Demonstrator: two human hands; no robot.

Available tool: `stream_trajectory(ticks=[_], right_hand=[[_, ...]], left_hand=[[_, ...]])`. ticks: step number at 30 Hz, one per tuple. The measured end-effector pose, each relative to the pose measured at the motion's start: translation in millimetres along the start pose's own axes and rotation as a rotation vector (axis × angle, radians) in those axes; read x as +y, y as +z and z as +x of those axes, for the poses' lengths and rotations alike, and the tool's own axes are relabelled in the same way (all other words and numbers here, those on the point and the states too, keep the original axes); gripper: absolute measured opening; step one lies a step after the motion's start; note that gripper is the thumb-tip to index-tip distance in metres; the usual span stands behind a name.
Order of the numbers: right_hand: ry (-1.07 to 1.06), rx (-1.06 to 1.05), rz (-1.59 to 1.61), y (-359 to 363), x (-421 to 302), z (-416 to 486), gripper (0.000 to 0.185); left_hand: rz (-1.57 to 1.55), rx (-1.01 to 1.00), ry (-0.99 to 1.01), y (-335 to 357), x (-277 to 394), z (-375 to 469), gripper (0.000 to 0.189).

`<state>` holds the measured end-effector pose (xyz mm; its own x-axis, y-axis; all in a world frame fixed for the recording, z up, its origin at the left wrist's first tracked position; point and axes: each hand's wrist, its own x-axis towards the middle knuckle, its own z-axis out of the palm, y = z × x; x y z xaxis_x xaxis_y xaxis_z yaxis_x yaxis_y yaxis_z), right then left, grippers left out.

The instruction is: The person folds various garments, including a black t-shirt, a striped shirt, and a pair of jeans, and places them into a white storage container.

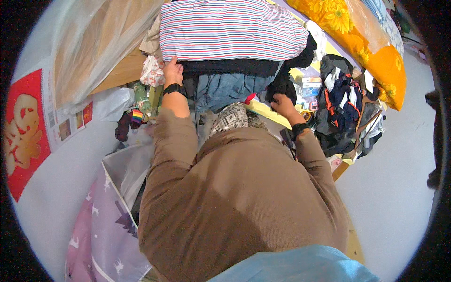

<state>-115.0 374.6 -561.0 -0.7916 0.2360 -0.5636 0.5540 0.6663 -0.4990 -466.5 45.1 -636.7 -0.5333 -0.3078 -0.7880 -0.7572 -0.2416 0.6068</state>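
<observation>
A shirt with red, white and blue stripes (232,30) lies spread out before me. Under its near edge shows a strip of black cloth (232,67), and nearer to me lies blue-grey denim (229,86). My left hand (173,72) is at the striped shirt's near left corner, one fingertip over its edge; whether it grips the cloth cannot be told. At the right, the fingers of my right hand (283,105) are closed on the lower end of a black garment (283,86), which runs up along the shirt's right side.
A purple fabric storage box (112,225) stands open at lower left. Plastic-wrapped wooden furniture (116,67) is at upper left. On the right are piled dark clothes (340,102), small boxes (310,85) and orange flowered bedding (366,49). A white plastic bag (118,102) lies left of my forearm.
</observation>
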Motion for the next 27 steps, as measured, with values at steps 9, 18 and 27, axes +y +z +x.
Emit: stream_trajectory(ticks=[9, 18, 27], right_hand=[[0.196, 0.161, 0.262, -19.0, 20.1, -18.8, 0.032], [0.216, 0.178, 1.401, -43.3, -15.9, 31.5, 0.051], [-0.344, 0.342, 2.153, -93.5, -9.5, 94.2, 0.054]], left_hand=[[0.099, -0.193, -0.118, -3.8, 38.8, 41.2, 0.017], [-0.052, -0.635, 0.901, 115.1, 97.0, -190.7, 0.035], [0.983, -1.195, 1.54, 254.0, -64.9, -315.3, 0.042]])
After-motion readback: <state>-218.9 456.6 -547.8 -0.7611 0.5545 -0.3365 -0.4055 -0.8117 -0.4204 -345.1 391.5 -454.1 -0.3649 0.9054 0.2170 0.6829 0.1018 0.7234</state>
